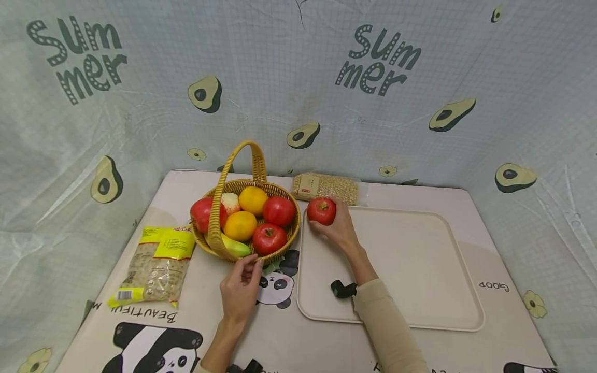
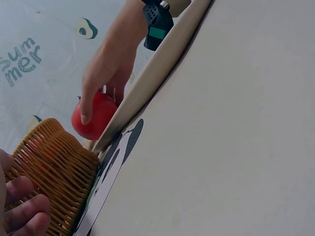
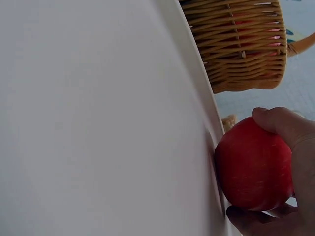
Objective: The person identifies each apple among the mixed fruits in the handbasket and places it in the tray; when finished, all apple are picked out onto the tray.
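Observation:
A yellow wicker basket (image 1: 224, 187) (image 2: 59, 172) (image 3: 236, 44) holds red apples, two orange fruits and a green-yellow fruit. At its near rim is my left hand (image 1: 240, 295) (image 2: 22, 206), the fingers curled and pinching the rim; the exact contact is partly hidden. My right hand (image 1: 339, 228) (image 2: 108, 66) (image 3: 295, 162) grips a red apple (image 1: 321, 211) (image 2: 93, 118) (image 3: 253, 164) between thumb and fingers. That apple is at the back left corner of a cream tray (image 1: 396, 264) (image 2: 147, 83) (image 3: 108, 118), right of the basket.
A clear bag of pale grains (image 1: 326, 187) lies behind the tray's back left corner. Left of the basket lies a yellow and clear bag (image 1: 158, 264). The table cover (image 1: 298, 347) carries panda prints, and a patterned sheet (image 1: 261, 103) hangs around the back and sides.

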Motion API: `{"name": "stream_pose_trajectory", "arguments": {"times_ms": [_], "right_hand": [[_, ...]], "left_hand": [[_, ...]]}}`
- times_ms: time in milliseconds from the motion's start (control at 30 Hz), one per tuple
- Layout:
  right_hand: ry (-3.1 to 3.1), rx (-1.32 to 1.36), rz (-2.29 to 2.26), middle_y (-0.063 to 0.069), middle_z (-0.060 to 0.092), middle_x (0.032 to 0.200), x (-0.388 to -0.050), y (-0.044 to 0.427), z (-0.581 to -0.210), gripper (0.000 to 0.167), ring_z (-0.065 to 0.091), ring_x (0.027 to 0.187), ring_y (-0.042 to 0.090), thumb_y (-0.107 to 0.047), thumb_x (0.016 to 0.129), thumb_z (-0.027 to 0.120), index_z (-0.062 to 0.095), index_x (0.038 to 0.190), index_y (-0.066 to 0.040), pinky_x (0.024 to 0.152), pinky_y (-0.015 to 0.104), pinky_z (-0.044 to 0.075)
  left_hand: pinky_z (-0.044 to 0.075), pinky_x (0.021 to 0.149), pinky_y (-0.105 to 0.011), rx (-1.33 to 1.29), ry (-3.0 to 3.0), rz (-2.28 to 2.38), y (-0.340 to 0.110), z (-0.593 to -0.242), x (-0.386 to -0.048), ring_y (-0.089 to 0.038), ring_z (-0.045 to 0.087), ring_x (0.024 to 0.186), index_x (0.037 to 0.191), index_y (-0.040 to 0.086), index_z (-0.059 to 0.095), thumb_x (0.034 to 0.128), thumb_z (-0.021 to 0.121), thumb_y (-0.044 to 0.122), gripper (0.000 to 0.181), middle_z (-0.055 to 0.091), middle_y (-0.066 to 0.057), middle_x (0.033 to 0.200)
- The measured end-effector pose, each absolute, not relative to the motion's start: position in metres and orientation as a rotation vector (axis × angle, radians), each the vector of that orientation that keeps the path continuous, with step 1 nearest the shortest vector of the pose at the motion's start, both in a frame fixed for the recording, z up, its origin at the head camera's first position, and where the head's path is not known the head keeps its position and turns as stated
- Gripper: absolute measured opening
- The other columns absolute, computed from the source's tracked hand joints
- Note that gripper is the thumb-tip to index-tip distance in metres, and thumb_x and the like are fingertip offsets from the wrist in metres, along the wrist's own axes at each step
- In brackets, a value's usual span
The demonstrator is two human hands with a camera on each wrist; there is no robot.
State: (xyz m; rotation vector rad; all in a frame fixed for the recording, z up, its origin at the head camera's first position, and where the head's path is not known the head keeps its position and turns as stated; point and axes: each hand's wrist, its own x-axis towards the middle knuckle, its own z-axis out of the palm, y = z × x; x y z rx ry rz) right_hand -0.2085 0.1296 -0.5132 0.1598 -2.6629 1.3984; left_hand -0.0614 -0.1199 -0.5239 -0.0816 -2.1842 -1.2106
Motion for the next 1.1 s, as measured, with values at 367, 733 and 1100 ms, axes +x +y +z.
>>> {"name": "stream_pose_trajectory", "arguments": {"times_ms": [367, 733, 1100], "right_hand": [[-2.700, 0.116, 1.398, 0.020, 0.045, 0.146, -0.2107, 0.1311, -0.5139, 0.089, 0.049, 0.133, 0.037, -0.035, 0.079, 0.082, 0.036, 0.148, -0.003, 0.109, 0.054, 0.046], [-2.725, 0.093, 1.404, 0.020, 0.043, 0.149, -0.2099, 0.1318, -0.5121, 0.091, 0.047, 0.135, 0.037, -0.037, 0.080, 0.081, 0.034, 0.151, -0.003, 0.111, 0.054, 0.045], [-2.724, 0.080, 1.414, 0.020, 0.044, 0.148, -0.2083, 0.1328, -0.5083, 0.092, 0.047, 0.135, 0.036, -0.039, 0.080, 0.081, 0.034, 0.151, -0.005, 0.111, 0.054, 0.045]], "left_hand": [[0.051, 0.061, -0.008, -0.088, -2.181, -1.195, -0.1206, -0.5259, -0.0619, -0.010, 0.059, 0.063, 0.105, 0.004, 0.072, 0.0845, 0.078, 0.003, 0.022, 0.070, -0.005, 0.076], [0.050, 0.062, -0.007, -0.080, -2.193, -1.209, -0.1206, -0.5227, -0.0603, -0.009, 0.060, 0.064, 0.106, 0.006, 0.071, 0.0859, 0.077, 0.005, 0.021, 0.070, -0.005, 0.076], [0.050, 0.061, -0.007, -0.083, -2.185, -1.210, -0.1206, -0.5229, -0.0597, -0.009, 0.059, 0.063, 0.106, 0.005, 0.072, 0.0850, 0.078, 0.004, 0.022, 0.070, -0.005, 0.076]]}}
